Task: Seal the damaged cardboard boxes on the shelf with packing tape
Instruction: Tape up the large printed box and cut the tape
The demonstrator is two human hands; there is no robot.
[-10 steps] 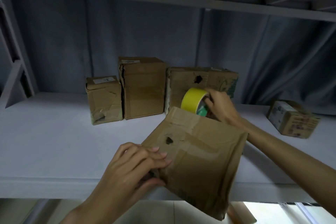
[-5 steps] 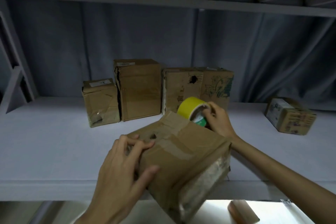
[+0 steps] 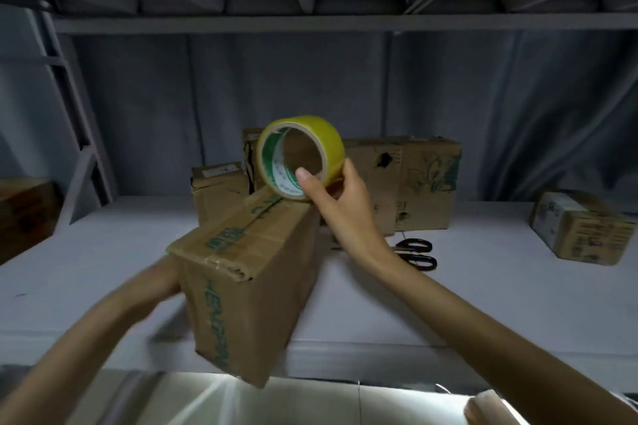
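A brown cardboard box (image 3: 241, 286) with green print stands tilted at the shelf's front edge, one corner hanging over it. My left hand (image 3: 164, 278) is against the box's left side, blurred and mostly hidden behind it, so its fingers do not show. My right hand (image 3: 340, 197) grips a yellow roll of packing tape (image 3: 303, 155), thumb inside the core. The roll is held just above the box's far top edge. Further back stand a small dented box (image 3: 215, 190) and a wide box with a hole (image 3: 414, 183). A tall box (image 3: 249, 152) is partly hidden by the roll.
Black-handled scissors (image 3: 416, 252) lie on the white shelf (image 3: 483, 304) right of my right wrist. Another box (image 3: 580, 228) lies at the far right, and a dark box (image 3: 24, 214) at the left edge. A shelf beam (image 3: 310, 24) runs low overhead.
The front box has been turned, so its printed top and side now face me. My right hand has lifted the tape roll higher. My left hand has slipped from the box's front to its left side.
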